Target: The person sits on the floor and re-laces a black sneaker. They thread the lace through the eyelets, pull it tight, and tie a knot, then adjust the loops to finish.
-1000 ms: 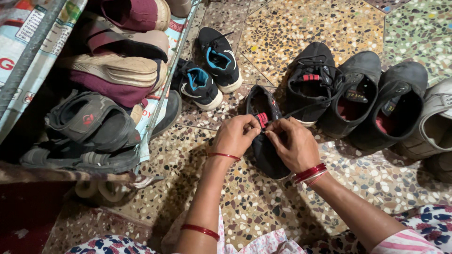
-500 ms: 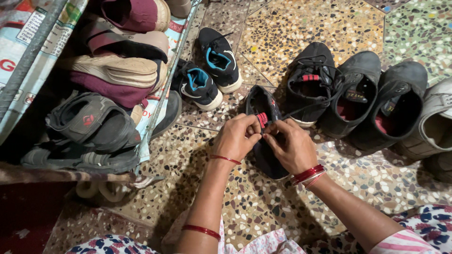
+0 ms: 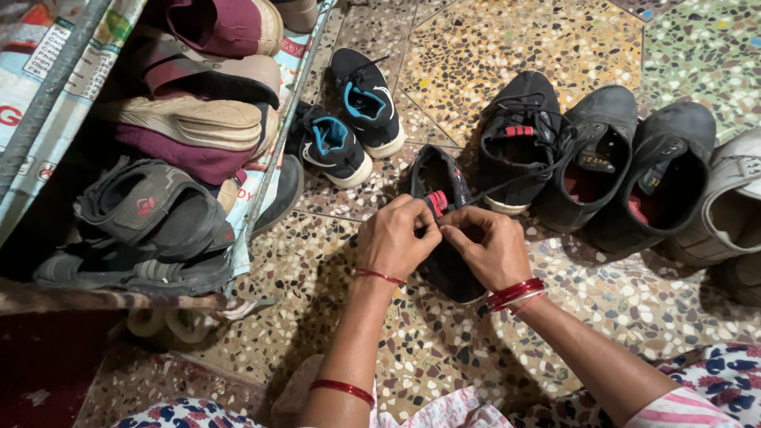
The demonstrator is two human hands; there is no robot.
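A black lace-up shoe (image 3: 434,178) with a red tab lies on the speckled stone floor in front of me. My left hand (image 3: 394,238) and my right hand (image 3: 487,244) meet over its middle, fingertips pinched together on its black lace. A lace strand runs from the hands up to the right toward the matching black shoe (image 3: 519,139). Both wrists wear red bangles. The lower half of the shoe is hidden under my hands.
Right of the pair stand two dark slip-on shoes (image 3: 634,166) and a grey shoe (image 3: 733,210). Two small black-and-blue sneakers (image 3: 353,119) sit behind. A metal shoe rack (image 3: 261,182) at left holds sandals (image 3: 147,214) and maroon shoes.
The hands have stayed over the shoe; the fingers have drawn closer together on the lace. Nothing else has moved.
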